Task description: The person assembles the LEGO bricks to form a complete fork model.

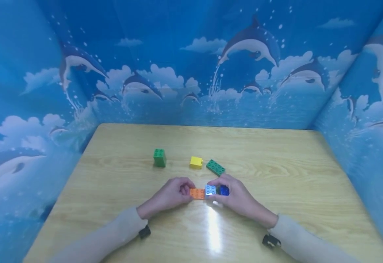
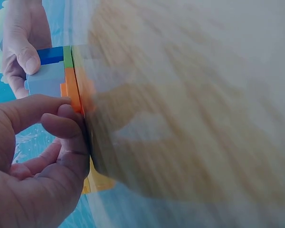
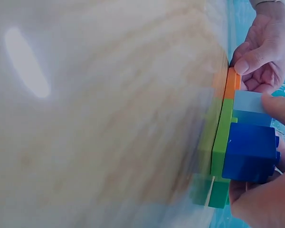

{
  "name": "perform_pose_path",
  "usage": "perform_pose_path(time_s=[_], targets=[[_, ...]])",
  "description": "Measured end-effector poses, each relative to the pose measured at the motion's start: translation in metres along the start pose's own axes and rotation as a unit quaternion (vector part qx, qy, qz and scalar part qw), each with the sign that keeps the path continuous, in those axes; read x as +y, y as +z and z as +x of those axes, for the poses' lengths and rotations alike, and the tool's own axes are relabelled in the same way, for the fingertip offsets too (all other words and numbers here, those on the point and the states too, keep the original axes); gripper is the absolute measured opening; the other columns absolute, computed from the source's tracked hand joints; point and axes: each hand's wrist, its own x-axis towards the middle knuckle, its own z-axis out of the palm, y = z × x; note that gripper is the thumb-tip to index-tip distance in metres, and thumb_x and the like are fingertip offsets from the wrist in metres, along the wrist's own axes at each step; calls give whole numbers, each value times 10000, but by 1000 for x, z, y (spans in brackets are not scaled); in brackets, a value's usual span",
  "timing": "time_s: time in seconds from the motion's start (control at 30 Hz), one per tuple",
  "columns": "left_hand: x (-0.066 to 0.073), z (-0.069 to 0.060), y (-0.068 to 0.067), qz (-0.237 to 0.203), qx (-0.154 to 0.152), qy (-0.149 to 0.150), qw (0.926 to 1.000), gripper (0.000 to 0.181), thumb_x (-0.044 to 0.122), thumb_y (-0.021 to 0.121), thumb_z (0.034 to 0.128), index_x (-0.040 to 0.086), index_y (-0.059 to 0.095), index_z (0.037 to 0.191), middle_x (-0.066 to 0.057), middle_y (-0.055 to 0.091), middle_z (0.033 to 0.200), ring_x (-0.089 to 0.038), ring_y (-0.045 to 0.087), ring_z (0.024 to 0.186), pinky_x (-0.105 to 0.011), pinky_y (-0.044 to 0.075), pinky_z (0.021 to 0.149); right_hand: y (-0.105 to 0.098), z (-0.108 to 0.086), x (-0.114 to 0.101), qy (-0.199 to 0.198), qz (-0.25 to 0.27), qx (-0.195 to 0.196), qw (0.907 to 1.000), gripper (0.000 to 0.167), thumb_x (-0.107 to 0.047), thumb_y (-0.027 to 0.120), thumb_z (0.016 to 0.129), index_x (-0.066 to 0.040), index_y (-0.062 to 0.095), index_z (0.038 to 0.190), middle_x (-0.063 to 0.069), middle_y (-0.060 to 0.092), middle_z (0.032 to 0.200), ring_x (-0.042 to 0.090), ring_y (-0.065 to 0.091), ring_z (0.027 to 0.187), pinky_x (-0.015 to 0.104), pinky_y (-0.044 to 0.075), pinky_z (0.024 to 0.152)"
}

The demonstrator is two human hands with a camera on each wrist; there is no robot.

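Observation:
An orange brick (image 1: 197, 193) lies flat on the table, its end between the thumb and fingers of my left hand (image 1: 175, 191). Beside it a light blue block (image 1: 210, 190) is pinched by my right hand (image 1: 237, 193). In the right wrist view, a light green brick (image 3: 222, 142) sits under the light blue block and a dark blue block (image 3: 251, 152). A narrow gap separates those two blocks. The light blue block meets the orange brick (image 2: 72, 90) in the left wrist view; whether its studs are fully pressed in I cannot tell.
Behind the hands stand a tall green block (image 1: 160, 158) on the left and a yellow block (image 1: 196, 162) lying on its side. A flat green brick (image 1: 215, 167) lies near the right fingertips. Dolphin-printed sheets (image 1: 178, 73) enclose the wooden table (image 1: 119, 219).

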Motion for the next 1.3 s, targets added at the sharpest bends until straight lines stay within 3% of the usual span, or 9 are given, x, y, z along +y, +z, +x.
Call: perform_pose_path(time_s=[0.4,0.6,0.73,0.87,1.13,1.3], targets=[[0,-1,-3,103,63,84,9999,319,112,816,922,114,721,1227,1,685,979,-190,663,883,-353,594,772,2,-3,3,364,209,85,9991,400,-197,957,845,-253,795,1206,-109,699,1109,155,659,1062,355,575,955],[2,-1,-10,-11,676,148,9976,268,166,745,1001,119,691,1259,-14,668,997,-199,647,863,-338,582,731,0,-1,5,380,252,115,9989,406,-262,953,854,-260,792,1228,-100,702,1146,165,658,1087,366,588,957],[5,2,-15,-94,1188,256,9925,337,148,737,1015,97,651,1336,-29,646,1075,-197,627,904,-349,576,768,-2,0,5,362,201,83,9991,405,-276,950,856,-277,791,1228,-108,698,1143,162,651,1104,404,572,988],[7,8,-16,-106,1429,386,9889,410,122,745,1008,78,612,1393,-59,630,1194,-196,607,940,-354,567,788,-4,-1,5,425,175,60,9989,406,-255,955,848,-283,794,1220,-108,692,1123,166,647,1100,426,566,998],[19,25,-13,-182,1617,155,9865,736,136,763,994,132,413,1642,-78,548,1492,-185,627,956,-353,586,758,-4,0,6,475,244,28,9986,402,-264,952,853,-280,795,1223,-97,693,1132,170,654,1110,445,570,1012],[22,37,-13,-176,1569,153,9873,753,114,776,991,155,422,1654,-77,519,1558,-172,630,968,-335,592,766,-4,0,7,430,349,16,9985,409,-269,950,856,-274,793,1233,-87,690,1146,180,655,1130,469,567,1024]])
